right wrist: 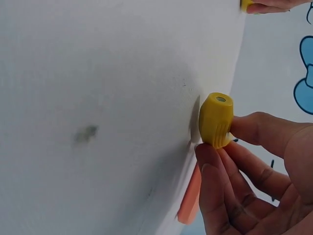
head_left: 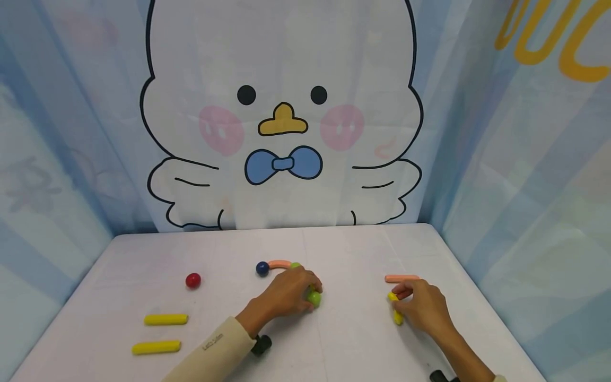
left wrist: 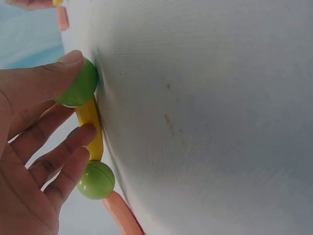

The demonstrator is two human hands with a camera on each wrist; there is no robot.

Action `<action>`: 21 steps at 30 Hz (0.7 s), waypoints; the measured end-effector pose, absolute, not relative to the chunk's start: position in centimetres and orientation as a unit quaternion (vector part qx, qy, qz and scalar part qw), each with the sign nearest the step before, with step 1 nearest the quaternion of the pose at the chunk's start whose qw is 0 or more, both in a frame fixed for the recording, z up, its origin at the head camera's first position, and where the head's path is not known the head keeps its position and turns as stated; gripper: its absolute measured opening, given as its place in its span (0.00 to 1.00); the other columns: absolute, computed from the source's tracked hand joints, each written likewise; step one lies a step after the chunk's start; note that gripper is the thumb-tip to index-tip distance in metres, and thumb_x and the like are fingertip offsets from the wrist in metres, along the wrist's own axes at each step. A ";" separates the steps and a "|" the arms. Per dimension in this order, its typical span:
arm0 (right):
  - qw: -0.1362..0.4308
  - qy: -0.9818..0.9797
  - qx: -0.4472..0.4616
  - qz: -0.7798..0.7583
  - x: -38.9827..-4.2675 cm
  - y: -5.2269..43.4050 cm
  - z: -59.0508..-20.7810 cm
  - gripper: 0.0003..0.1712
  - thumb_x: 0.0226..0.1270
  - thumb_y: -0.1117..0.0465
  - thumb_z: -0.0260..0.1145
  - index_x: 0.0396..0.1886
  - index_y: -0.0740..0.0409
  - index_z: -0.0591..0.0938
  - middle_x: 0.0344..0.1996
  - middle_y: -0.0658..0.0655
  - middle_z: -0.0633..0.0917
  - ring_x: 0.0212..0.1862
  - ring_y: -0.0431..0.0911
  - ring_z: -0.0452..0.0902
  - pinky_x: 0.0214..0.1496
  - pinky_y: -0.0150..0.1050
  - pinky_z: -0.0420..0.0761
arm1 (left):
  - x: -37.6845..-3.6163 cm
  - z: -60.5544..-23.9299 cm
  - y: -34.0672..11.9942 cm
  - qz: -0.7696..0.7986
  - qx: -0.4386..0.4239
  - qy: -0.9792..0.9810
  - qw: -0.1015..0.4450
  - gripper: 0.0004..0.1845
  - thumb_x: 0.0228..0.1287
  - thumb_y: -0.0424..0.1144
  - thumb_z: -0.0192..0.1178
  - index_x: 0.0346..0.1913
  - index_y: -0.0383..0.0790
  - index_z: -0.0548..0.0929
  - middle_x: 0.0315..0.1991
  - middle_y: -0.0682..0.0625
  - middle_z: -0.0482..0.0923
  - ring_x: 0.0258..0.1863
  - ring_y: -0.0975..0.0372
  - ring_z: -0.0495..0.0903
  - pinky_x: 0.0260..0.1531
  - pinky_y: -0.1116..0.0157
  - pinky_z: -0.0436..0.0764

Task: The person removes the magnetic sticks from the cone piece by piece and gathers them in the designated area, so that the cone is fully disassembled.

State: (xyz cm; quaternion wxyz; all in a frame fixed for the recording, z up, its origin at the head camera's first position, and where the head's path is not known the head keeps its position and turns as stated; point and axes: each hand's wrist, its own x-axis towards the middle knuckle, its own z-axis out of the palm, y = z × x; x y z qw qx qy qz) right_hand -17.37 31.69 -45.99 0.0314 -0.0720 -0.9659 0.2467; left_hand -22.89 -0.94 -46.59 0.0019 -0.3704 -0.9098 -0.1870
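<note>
My left hand [head_left: 288, 291] grips a green ball [head_left: 313, 297] between thumb and fingers at the middle of the table. In the left wrist view that ball touches a yellow stick [left wrist: 89, 129], whose other end meets a second green ball [left wrist: 96, 179]. From there a curved orange stick [head_left: 279, 263] runs to a dark blue ball [head_left: 262, 268]. On the right, my right hand [head_left: 422, 305] pinches another yellow stick [right wrist: 215, 120] by its side, with a small metallic spot on its end. Just behind that hand lies a straight orange stick [head_left: 402, 278].
A red ball [head_left: 193, 280] sits on the left part of the white table [head_left: 348, 350]. Nearer and further left lie two yellow sticks, one behind [head_left: 166, 319] the other. A printed curtain [head_left: 286, 207] with a cartoon bird borders the back edge; cloth hangs along both sides.
</note>
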 end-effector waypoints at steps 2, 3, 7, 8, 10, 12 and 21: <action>0.031 -0.966 -0.070 0.245 -17.4 31.9 -46.1 0.14 0.56 0.61 0.82 0.42 0.54 0.91 0.34 0.49 0.90 0.40 0.47 0.82 0.38 0.40 0.73 | -22.9 -46.5 -1.0 -0.187 -0.369 -0.910 -0.008 0.19 0.56 0.40 0.83 0.51 0.50 0.91 0.54 0.58 0.88 0.58 0.62 0.82 0.63 0.60 0.81; 0.030 -0.966 -0.069 0.245 -17.4 31.9 -46.1 0.14 0.55 0.61 0.82 0.42 0.54 0.91 0.34 0.49 0.90 0.40 0.47 0.82 0.38 0.40 0.73 | -22.9 -46.4 -1.0 -0.188 -0.368 -0.910 -0.013 0.19 0.56 0.40 0.83 0.51 0.50 0.91 0.54 0.58 0.88 0.58 0.62 0.82 0.63 0.60 0.81; 0.026 -0.967 -0.070 0.245 -17.4 32.1 -46.2 0.13 0.55 0.61 0.83 0.41 0.55 0.91 0.34 0.48 0.89 0.39 0.47 0.82 0.38 0.41 0.74 | -22.9 -46.2 -1.1 -0.187 -0.369 -0.910 -0.030 0.20 0.55 0.39 0.83 0.51 0.52 0.91 0.53 0.59 0.88 0.56 0.64 0.82 0.63 0.61 0.81; 0.026 -0.967 -0.070 0.245 -17.4 32.1 -46.2 0.14 0.55 0.60 0.83 0.41 0.55 0.91 0.34 0.48 0.89 0.39 0.47 0.82 0.38 0.41 0.74 | -23.0 -46.1 -1.1 -0.187 -0.370 -0.909 -0.034 0.20 0.54 0.38 0.83 0.51 0.52 0.91 0.53 0.60 0.88 0.56 0.64 0.82 0.63 0.62 0.81; 0.025 -0.966 -0.070 0.246 -17.5 32.0 -46.2 0.14 0.55 0.60 0.83 0.41 0.55 0.92 0.34 0.48 0.89 0.39 0.47 0.82 0.38 0.41 0.74 | -23.0 -46.0 -1.1 -0.184 -0.374 -0.908 -0.041 0.21 0.53 0.38 0.84 0.50 0.52 0.91 0.54 0.61 0.88 0.56 0.65 0.82 0.63 0.62 0.80; 0.024 -0.966 -0.069 0.247 -17.5 32.0 -46.2 0.14 0.55 0.60 0.83 0.41 0.55 0.92 0.34 0.49 0.90 0.39 0.47 0.83 0.38 0.42 0.75 | -22.9 -45.8 -1.2 -0.182 -0.378 -0.906 -0.049 0.21 0.52 0.37 0.84 0.50 0.53 0.91 0.55 0.61 0.88 0.58 0.65 0.83 0.64 0.62 0.81; 0.030 -0.966 -0.078 0.246 -17.2 31.9 -46.2 0.15 0.57 0.58 0.83 0.43 0.55 0.91 0.35 0.49 0.90 0.42 0.49 0.83 0.38 0.41 0.74 | -22.6 -45.9 -1.5 -0.176 -0.383 -0.906 -0.042 0.21 0.53 0.41 0.84 0.51 0.55 0.91 0.55 0.62 0.88 0.58 0.64 0.83 0.64 0.60 0.81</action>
